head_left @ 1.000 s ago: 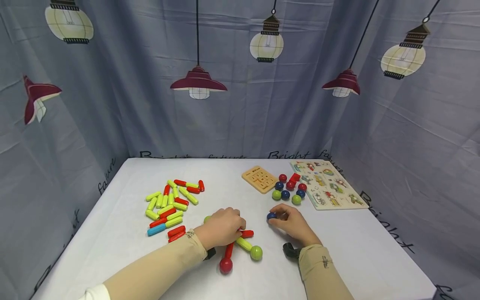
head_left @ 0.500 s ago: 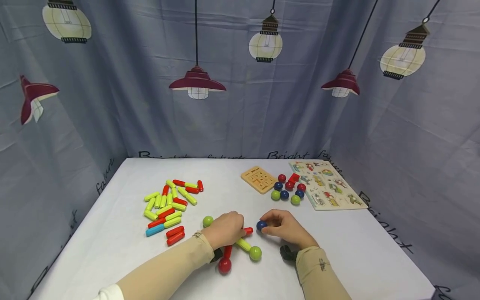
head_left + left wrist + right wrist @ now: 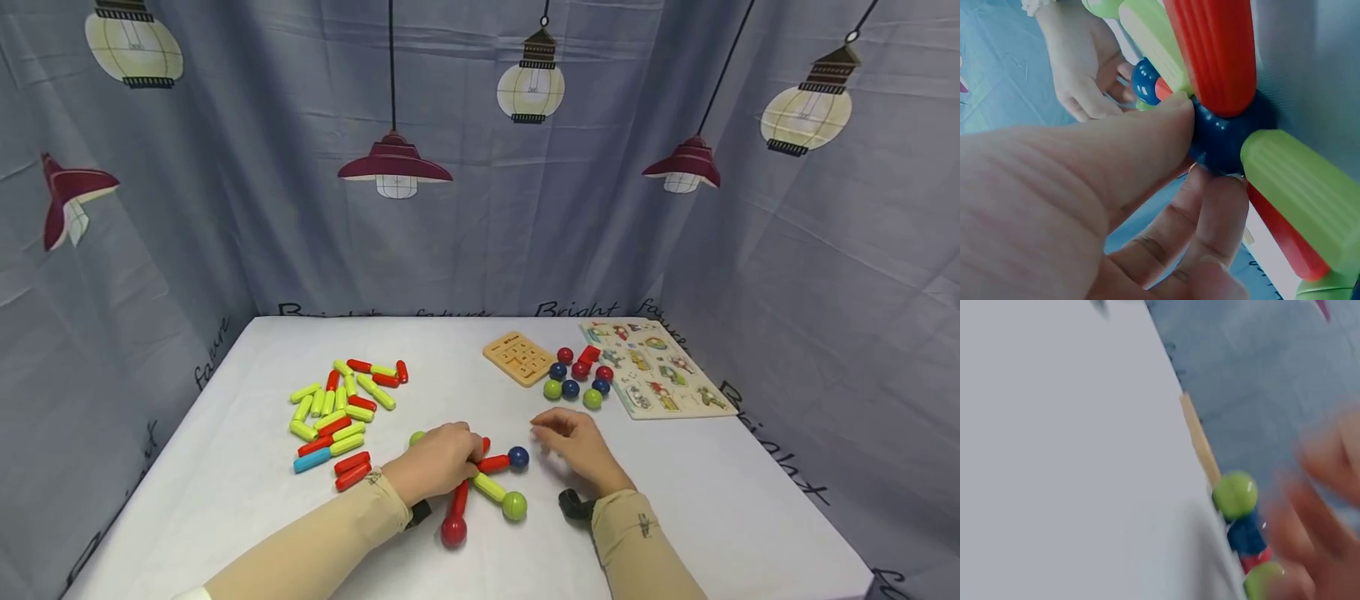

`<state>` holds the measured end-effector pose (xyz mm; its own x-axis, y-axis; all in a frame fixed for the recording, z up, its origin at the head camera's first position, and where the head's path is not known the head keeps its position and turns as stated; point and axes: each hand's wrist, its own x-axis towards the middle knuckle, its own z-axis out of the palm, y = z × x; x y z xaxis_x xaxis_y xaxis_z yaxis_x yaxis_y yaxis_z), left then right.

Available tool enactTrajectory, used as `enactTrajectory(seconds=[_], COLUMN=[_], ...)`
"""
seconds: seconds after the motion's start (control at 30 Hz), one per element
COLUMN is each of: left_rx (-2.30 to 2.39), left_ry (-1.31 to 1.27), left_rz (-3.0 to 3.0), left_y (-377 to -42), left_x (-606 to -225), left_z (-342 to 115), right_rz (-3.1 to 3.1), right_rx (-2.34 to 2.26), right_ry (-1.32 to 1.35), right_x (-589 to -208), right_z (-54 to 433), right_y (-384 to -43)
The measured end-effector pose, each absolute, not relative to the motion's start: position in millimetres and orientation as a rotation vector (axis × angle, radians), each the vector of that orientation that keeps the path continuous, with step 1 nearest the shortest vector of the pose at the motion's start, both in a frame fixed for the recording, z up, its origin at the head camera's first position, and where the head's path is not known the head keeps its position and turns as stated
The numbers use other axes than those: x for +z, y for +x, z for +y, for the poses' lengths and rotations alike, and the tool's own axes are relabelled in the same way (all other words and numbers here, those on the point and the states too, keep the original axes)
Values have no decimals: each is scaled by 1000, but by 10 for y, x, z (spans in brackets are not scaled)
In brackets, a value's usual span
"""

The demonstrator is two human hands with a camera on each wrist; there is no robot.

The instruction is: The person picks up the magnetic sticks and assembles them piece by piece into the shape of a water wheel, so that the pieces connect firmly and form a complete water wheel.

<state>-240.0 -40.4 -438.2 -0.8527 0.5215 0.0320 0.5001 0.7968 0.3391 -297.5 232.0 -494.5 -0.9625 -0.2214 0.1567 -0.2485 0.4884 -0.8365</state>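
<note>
In the left wrist view my left hand (image 3: 1041,187) pinches a dark blue hub ball (image 3: 1219,140) between thumb and fingertips. Ridged red and green sticks fan out from that ball. In the head view my left hand (image 3: 438,462) covers the hub. One red stick (image 3: 493,464) ends in a blue ball (image 3: 518,458), a green stick (image 3: 488,487) in a green ball (image 3: 514,506), and another red stick (image 3: 460,498) in a red ball (image 3: 453,531). My right hand (image 3: 577,446) is just right of the blue end ball, holding nothing; its fingers (image 3: 1316,531) blur in the right wrist view.
Loose green and red sticks and a blue stick (image 3: 312,460) lie on the left of the white table (image 3: 262,533). Several balls (image 3: 570,390) cluster at the back right, between a wooden number board (image 3: 519,358) and a picture puzzle board (image 3: 660,371). Curtains surround the table.
My right hand brought the blue ball left to the red stick's end, let it go and drew back slightly right. My left hand stayed at the hub, shifting slightly.
</note>
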Motion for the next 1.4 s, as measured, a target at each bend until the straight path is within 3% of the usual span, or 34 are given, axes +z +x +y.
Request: enactTrajectory(seconds=[0.13, 0.27, 1.1, 1.4], left_rx=[573, 590, 484, 512], left_ry=[866, 907, 952, 938], left_rz=[2915, 2901, 2901, 2879], left_y=[-2386, -2393, -2372, -2414], left_x=[-4387, -4390, -4377, -4388], left_z=[-476, -525, -567, -563], right_rz=[-2408, -2466, -2816, -2832], right_rx=[1275, 1191, 805, 1219], right_ry=[-64, -237, -294, 22], right_x=[-4969, -5014, -5001, -5029], right_z=[2485, 2639, 2625, 2623], right_y=[-3101, -3181, -3342, -3168])
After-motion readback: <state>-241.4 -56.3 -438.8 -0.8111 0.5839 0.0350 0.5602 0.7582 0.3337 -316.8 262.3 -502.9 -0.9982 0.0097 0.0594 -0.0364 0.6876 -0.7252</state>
